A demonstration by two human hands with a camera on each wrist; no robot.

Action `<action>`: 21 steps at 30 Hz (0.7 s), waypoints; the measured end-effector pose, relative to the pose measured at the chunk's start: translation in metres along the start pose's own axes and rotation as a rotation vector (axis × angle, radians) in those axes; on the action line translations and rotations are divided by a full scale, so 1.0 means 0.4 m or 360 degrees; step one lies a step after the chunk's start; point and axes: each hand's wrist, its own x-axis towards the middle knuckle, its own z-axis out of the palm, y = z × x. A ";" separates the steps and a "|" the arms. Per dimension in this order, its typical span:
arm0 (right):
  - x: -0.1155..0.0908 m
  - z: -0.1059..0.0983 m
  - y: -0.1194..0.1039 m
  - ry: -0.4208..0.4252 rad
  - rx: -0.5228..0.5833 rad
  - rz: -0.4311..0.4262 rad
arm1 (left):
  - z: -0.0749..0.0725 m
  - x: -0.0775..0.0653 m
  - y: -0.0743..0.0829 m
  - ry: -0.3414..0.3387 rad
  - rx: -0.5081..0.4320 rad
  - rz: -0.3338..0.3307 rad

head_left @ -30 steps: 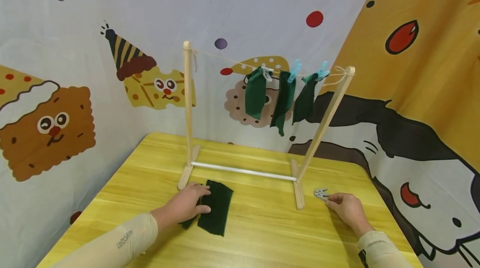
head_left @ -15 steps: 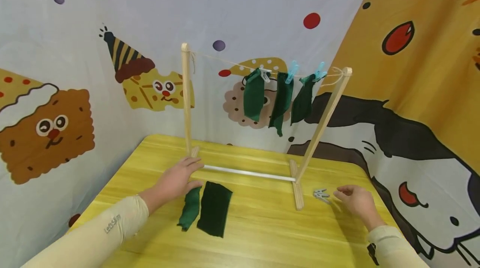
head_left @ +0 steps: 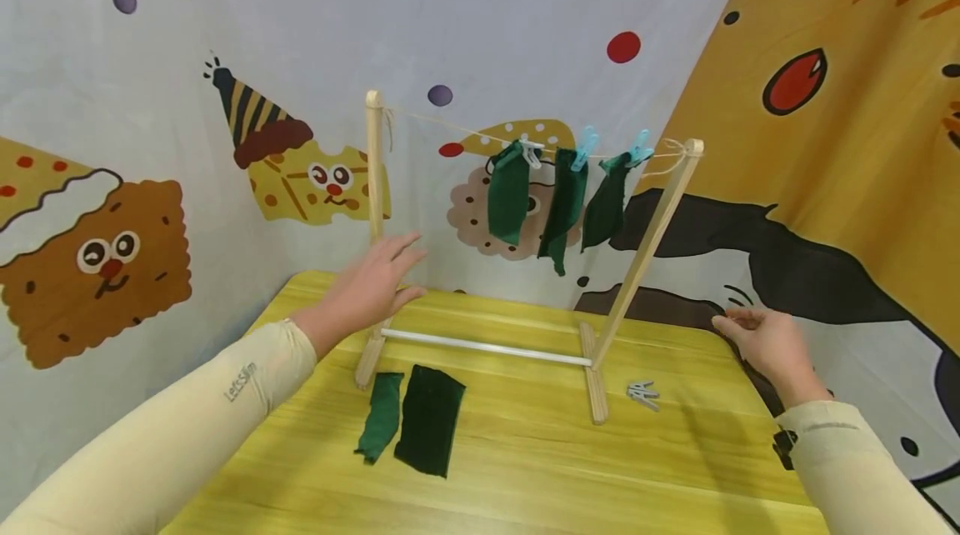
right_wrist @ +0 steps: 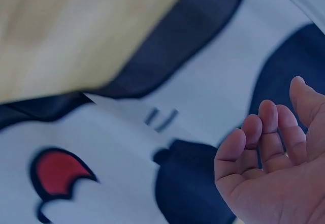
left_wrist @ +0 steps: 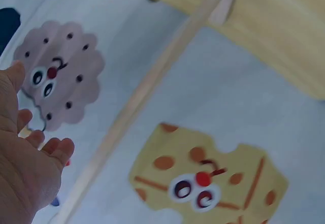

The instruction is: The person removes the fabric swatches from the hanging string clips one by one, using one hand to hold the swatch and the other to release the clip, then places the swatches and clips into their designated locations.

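Note:
My left hand (head_left: 369,289) is raised beside the rack's left post (head_left: 376,164), fingers spread and holding nothing. In the left wrist view that post (left_wrist: 134,104) runs slantwise past the hand (left_wrist: 30,158). Off to the right, my right hand (head_left: 768,343) hangs in the air beyond the right post (head_left: 648,247), its palm bare in the right wrist view. Two green cloth pieces lie flat on the table: a narrow strip (head_left: 381,417) and a wider dark rectangle (head_left: 431,421). Grey clothespins (head_left: 642,394) lie near the rack's right foot (head_left: 594,377).
Three green cloths hang from the string, held by a white clothespin (head_left: 531,153) and two blue clothespins (head_left: 585,149). A white rod (head_left: 487,346) joins the rack's feet low over the yellow table (head_left: 540,452). A printed curtain (head_left: 330,10) stands close behind.
My left hand has left the cloths and risen beside the left post, uncovering the narrow strip. My right hand has let go of the grey clothespins and moved up and right.

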 end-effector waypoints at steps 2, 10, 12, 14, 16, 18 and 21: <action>0.013 -0.032 -0.022 0.0075 0.0004 -0.0001 | -0.018 0.030 0.012 0.0016 0.0030 0.0003; 0.054 -0.175 -0.119 0.0247 -0.0020 0.0049 | -0.062 0.152 0.079 0.0077 0.0201 0.0056; 0.062 -0.210 -0.149 0.0275 0.0002 0.0065 | -0.062 0.181 0.095 0.0110 0.0234 0.0070; 0.070 -0.241 -0.183 0.0317 0.0024 0.0063 | -0.062 0.206 0.107 0.0144 0.0230 0.0080; 0.077 -0.270 -0.222 0.0367 0.0044 0.0046 | -0.061 0.227 0.115 0.0183 0.0224 0.0087; 0.084 -0.297 -0.264 0.0417 0.0070 0.0017 | -0.064 0.245 0.121 0.0216 0.0200 0.0080; 0.091 -0.332 -0.328 0.0483 0.0129 -0.0048 | -0.070 0.268 0.128 0.0243 0.0196 0.0071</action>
